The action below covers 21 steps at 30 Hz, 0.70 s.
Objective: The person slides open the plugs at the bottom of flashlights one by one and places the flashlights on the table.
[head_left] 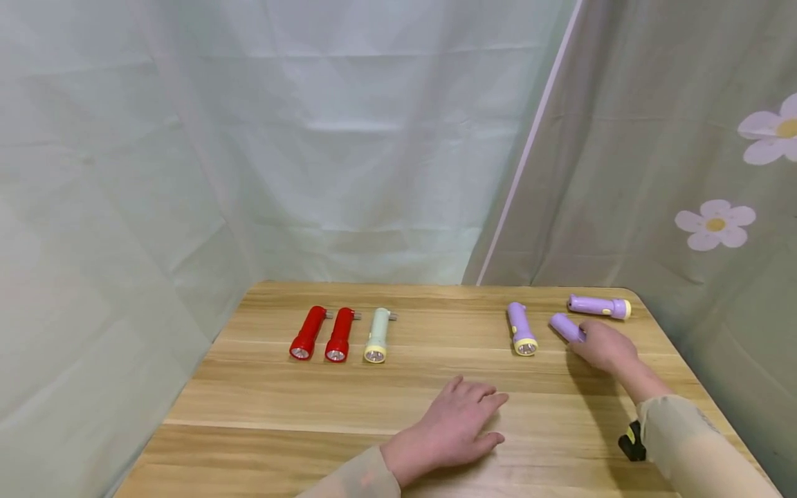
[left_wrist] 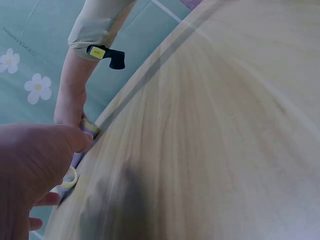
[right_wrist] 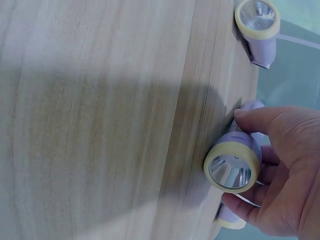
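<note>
My right hand (head_left: 602, 344) grips a purple flashlight (head_left: 565, 326) near the table's right side; in the right wrist view its cream-rimmed lens (right_wrist: 231, 172) faces the camera, with thumb and fingers around the body. Another purple flashlight (head_left: 520, 328) lies to its left, lens toward me. A third purple flashlight (head_left: 599, 306) lies sideways just behind the right hand. My left hand (head_left: 459, 423) is at the middle front of the table, fingers spread, holding nothing.
Left of centre, two red flashlights (head_left: 308, 333) (head_left: 339, 335) and a pale green flashlight (head_left: 376, 336) lie in a row, lenses toward me. The wooden table (head_left: 280, 408) is bordered by hanging curtains (head_left: 373, 138) behind and on both sides.
</note>
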Each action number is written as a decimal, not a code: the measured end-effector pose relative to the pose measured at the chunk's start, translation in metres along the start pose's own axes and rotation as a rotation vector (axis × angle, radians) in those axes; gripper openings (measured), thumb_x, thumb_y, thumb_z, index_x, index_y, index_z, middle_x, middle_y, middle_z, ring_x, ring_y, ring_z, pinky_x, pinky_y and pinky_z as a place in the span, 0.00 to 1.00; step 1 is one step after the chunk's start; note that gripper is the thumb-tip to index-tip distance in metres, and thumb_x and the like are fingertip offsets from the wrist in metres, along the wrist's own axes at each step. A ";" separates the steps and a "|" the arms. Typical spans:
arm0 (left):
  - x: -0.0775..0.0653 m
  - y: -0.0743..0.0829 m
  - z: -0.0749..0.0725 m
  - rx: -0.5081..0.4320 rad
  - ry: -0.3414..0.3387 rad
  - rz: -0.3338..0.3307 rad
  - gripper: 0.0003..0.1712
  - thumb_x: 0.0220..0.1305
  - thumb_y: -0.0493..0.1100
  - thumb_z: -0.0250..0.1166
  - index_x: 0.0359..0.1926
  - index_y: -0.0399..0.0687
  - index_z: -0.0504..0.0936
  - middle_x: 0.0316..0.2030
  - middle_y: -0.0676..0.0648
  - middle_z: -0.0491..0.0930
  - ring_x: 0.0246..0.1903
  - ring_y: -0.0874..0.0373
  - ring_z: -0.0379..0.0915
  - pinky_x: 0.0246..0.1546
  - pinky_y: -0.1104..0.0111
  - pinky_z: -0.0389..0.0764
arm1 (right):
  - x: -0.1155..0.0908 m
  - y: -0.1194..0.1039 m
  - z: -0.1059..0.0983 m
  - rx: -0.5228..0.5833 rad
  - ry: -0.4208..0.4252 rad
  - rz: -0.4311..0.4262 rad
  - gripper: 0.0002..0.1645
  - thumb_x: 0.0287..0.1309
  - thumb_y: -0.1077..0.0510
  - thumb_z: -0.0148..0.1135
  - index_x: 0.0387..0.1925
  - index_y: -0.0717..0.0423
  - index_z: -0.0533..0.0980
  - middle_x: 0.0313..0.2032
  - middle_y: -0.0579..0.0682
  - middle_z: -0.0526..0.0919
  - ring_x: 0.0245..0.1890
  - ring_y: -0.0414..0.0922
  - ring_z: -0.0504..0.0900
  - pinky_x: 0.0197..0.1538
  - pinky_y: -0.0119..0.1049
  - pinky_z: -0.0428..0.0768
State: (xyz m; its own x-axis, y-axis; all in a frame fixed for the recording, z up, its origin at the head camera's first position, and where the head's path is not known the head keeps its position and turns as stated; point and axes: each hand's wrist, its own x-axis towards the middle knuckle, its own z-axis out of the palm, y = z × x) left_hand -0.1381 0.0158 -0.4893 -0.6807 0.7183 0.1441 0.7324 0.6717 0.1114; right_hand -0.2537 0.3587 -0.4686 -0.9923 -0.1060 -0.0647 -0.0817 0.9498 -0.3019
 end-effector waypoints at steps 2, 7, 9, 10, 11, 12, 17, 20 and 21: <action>0.002 -0.002 -0.001 0.025 0.013 0.001 0.35 0.71 0.66 0.59 0.73 0.60 0.70 0.65 0.53 0.73 0.64 0.55 0.69 0.69 0.48 0.64 | -0.001 0.001 0.000 0.009 -0.004 0.005 0.26 0.62 0.50 0.66 0.49 0.70 0.76 0.39 0.62 0.82 0.33 0.55 0.77 0.36 0.57 0.75; 0.003 -0.011 -0.005 0.020 0.043 -0.010 0.35 0.71 0.65 0.60 0.73 0.58 0.70 0.64 0.52 0.74 0.64 0.54 0.69 0.69 0.47 0.64 | -0.008 0.004 0.001 0.016 0.022 -0.012 0.29 0.62 0.51 0.67 0.52 0.73 0.76 0.41 0.64 0.83 0.36 0.56 0.79 0.38 0.58 0.76; 0.003 -0.015 -0.007 0.011 0.051 -0.019 0.35 0.71 0.65 0.60 0.73 0.58 0.70 0.64 0.52 0.74 0.64 0.54 0.69 0.69 0.47 0.64 | -0.012 0.005 0.002 0.023 0.041 -0.025 0.30 0.62 0.51 0.68 0.53 0.74 0.75 0.42 0.66 0.83 0.37 0.57 0.80 0.39 0.59 0.77; 0.002 -0.017 -0.009 0.001 0.055 -0.025 0.35 0.71 0.64 0.60 0.73 0.58 0.70 0.64 0.52 0.74 0.64 0.54 0.69 0.69 0.47 0.64 | -0.014 0.005 0.002 0.026 0.054 -0.030 0.31 0.62 0.51 0.69 0.54 0.74 0.75 0.43 0.66 0.83 0.38 0.58 0.81 0.40 0.59 0.77; 0.002 -0.020 -0.010 -0.009 0.057 -0.033 0.35 0.71 0.64 0.61 0.73 0.58 0.70 0.65 0.52 0.74 0.64 0.54 0.69 0.69 0.47 0.64 | -0.016 0.004 0.001 0.031 0.069 -0.038 0.31 0.62 0.51 0.69 0.54 0.74 0.75 0.43 0.66 0.83 0.38 0.58 0.81 0.40 0.59 0.77; 0.002 -0.022 -0.012 -0.020 0.060 -0.044 0.35 0.71 0.64 0.61 0.73 0.57 0.69 0.65 0.52 0.74 0.65 0.54 0.69 0.69 0.47 0.64 | -0.018 0.004 0.001 0.036 0.084 -0.045 0.31 0.62 0.51 0.69 0.55 0.74 0.75 0.43 0.66 0.83 0.38 0.58 0.82 0.40 0.59 0.77; -0.002 -0.034 -0.019 -0.089 0.066 -0.098 0.36 0.72 0.62 0.61 0.75 0.54 0.68 0.67 0.50 0.73 0.66 0.53 0.68 0.69 0.51 0.65 | -0.030 -0.010 -0.002 0.067 0.173 -0.099 0.30 0.63 0.53 0.69 0.59 0.69 0.75 0.47 0.67 0.83 0.41 0.59 0.82 0.41 0.59 0.76; -0.004 -0.041 -0.021 -0.127 0.080 -0.120 0.37 0.72 0.61 0.61 0.75 0.52 0.67 0.66 0.49 0.73 0.66 0.51 0.68 0.67 0.55 0.68 | -0.036 -0.022 -0.004 0.083 0.228 -0.132 0.29 0.63 0.54 0.71 0.60 0.65 0.76 0.47 0.64 0.84 0.40 0.57 0.81 0.41 0.57 0.76; -0.005 -0.044 -0.022 -0.136 0.087 -0.125 0.37 0.72 0.61 0.61 0.75 0.51 0.67 0.66 0.48 0.73 0.66 0.51 0.69 0.67 0.56 0.69 | -0.038 -0.025 -0.005 0.087 0.246 -0.142 0.28 0.62 0.54 0.71 0.59 0.64 0.77 0.46 0.63 0.84 0.39 0.55 0.81 0.40 0.57 0.75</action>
State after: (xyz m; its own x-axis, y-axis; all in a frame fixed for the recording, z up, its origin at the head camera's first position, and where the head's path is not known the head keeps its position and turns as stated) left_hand -0.1666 -0.0212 -0.4737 -0.7669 0.6082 0.2049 0.6417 0.7199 0.2645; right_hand -0.2141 0.3401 -0.4537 -0.9651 -0.1518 0.2133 -0.2239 0.9007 -0.3723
